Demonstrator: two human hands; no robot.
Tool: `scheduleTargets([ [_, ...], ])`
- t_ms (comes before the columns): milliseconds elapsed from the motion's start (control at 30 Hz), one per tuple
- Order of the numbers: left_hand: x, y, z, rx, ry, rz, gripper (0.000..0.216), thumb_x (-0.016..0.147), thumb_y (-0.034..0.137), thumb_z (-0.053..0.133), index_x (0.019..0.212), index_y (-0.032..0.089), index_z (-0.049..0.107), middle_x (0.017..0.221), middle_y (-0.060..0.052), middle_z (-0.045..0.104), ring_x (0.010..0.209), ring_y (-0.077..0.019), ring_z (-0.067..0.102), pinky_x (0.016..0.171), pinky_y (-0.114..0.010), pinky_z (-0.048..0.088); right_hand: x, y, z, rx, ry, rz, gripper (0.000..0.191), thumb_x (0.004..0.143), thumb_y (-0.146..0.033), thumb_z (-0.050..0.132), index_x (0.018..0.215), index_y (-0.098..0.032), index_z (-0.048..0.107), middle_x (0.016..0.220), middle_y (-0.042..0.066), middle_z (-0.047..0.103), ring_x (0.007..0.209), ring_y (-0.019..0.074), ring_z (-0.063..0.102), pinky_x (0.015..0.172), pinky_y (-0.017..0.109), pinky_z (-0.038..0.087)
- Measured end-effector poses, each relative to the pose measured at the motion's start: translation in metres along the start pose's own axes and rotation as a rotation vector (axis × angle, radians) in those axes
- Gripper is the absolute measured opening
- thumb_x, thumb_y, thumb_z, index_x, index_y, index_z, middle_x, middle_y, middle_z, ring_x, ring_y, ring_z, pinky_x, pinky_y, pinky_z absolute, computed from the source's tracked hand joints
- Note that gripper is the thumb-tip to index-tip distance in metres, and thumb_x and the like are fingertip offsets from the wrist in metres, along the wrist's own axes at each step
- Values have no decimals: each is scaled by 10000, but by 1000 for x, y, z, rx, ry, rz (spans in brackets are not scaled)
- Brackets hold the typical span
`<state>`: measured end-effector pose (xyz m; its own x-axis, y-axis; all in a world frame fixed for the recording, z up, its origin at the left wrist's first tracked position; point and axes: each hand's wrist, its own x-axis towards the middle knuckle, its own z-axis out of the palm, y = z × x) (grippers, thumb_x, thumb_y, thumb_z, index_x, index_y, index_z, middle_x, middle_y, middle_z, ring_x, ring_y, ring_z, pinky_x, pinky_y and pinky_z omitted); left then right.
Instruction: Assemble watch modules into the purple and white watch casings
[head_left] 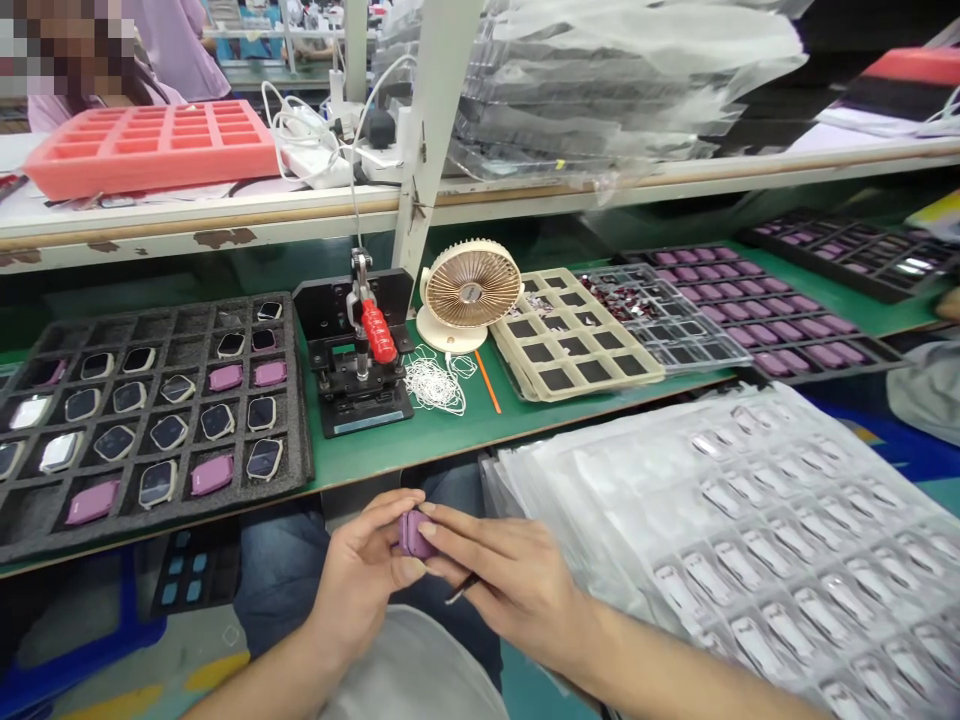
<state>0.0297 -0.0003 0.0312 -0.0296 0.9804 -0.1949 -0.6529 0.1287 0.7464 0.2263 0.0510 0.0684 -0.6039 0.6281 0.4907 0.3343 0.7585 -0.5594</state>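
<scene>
Both of my hands meet low in the middle, just in front of the green bench edge, above my lap. My left hand (pixel 365 570) is curled round a small purple watch case (pixel 413 533), thumb on its side. My right hand (pixel 504 577) pinches the same case from the right with its fingertips, and a thin dark tool (pixel 461 590) sticks out under its fingers. On the bench to the left lies a black foam tray (pixel 300 400) with several watch cases, some purple, some with dark glass faces.
A black toggle press with a red handle (pixel 361 350) stands mid-bench, beside a small beige fan (pixel 469 290), white thread loops (pixel 435 383) and a beige tray (pixel 574 340). Clear blister trays (pixel 750 520) stack at right. Purple-part trays (pixel 750 300) sit behind. Another person (pixel 90 70) sits beyond the shelf.
</scene>
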Motion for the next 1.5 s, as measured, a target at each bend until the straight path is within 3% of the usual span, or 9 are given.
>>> scheduleTargets([
  [267, 2, 0, -3, 19, 27, 20, 477, 647, 213, 993, 1095, 304, 857, 1315, -101, 744, 1195, -306, 707, 1011, -406, 587, -4, 0, 4, -176, -102, -58, 528, 1062, -218, 571, 1582, -267, 495, 1435, 127, 680, 983, 196, 796, 719, 293, 639],
  [500, -4, -6, 1, 68, 115, -64, 450, 849, 413, 866, 1266, 268, 778, 1357, -119, 733, 1235, -282, 687, 1064, -390, 549, -3, 7, 14, -223, -104, -78, 524, 1056, -177, 548, 1569, -255, 482, 1413, 133, 695, 1004, 206, 786, 705, 290, 616],
  [700, 0, -4, -5, 84, 173, -41, 380, 853, 395, 865, 1172, 201, 796, 1064, -110, 821, 971, -223, 765, 939, -343, 581, 18, 4, 4, -130, -225, 200, 248, 1010, -378, 657, 1187, -205, 629, 1048, 93, 730, 855, 208, 725, 647, 296, 517],
  [800, 1, -3, -6, 49, 128, -22, 318, 845, 362, 873, 1116, 207, 815, 1013, -96, 830, 937, -210, 771, 908, -322, 585, 26, 3, 0, -77, -394, 145, 141, 1042, -340, 576, 997, -212, 614, 858, 28, 667, 686, 162, 622, 573, 302, 373],
  [933, 1, -6, -6, 28, 91, 51, 215, 846, 332, 869, 1024, 215, 836, 946, -76, 829, 898, -207, 772, 881, -314, 592, 28, 0, 6, 79, -378, 96, 198, 1057, -288, 490, 884, -217, 557, 758, 6, 583, 626, 141, 501, 560, 320, 269],
  [1033, 4, -6, -9, 78, 111, 20, 251, 864, 359, 852, 1069, 216, 834, 973, -93, 829, 927, -233, 780, 915, -352, 601, 30, 0, 12, 260, -327, 266, 295, 1052, -349, 508, 788, -219, 483, 710, -14, 502, 604, 126, 413, 571, 306, 263],
  [1133, 8, 0, -14, 259, 68, 24, 362, 893, 349, 825, 1240, 248, 793, 1168, -124, 792, 1076, -264, 758, 974, -382, 602, 35, 4, 13, 650, -335, 647, 445, 1032, -566, 535, 760, -219, 474, 636, -52, 405, 558, 106, 339, 537, 267, 262],
  [1267, 11, 16, -20, 713, -62, 439, 472, 845, 206, 858, 1295, 317, 770, 1298, -110, 725, 1195, -283, 704, 1014, -396, 598, 42, 10, 8, 1233, -422, 1084, 525, 890, -663, 695, 732, -217, 469, 550, -119, 275, 440, 51, 170, 442, 243, 121],
  [1500, 8, 24, -24, 1026, -199, 855, 574, 908, -29, 641, 1355, 322, 726, 1093, -81, 815, 984, -254, 780, 859, -384, 654, 40, 8, 14, 1517, -515, 1336, 419, 820, -518, 737, 728, -199, 482, 536, -139, 230, 416, 30, 91, 427, 227, 63],
])
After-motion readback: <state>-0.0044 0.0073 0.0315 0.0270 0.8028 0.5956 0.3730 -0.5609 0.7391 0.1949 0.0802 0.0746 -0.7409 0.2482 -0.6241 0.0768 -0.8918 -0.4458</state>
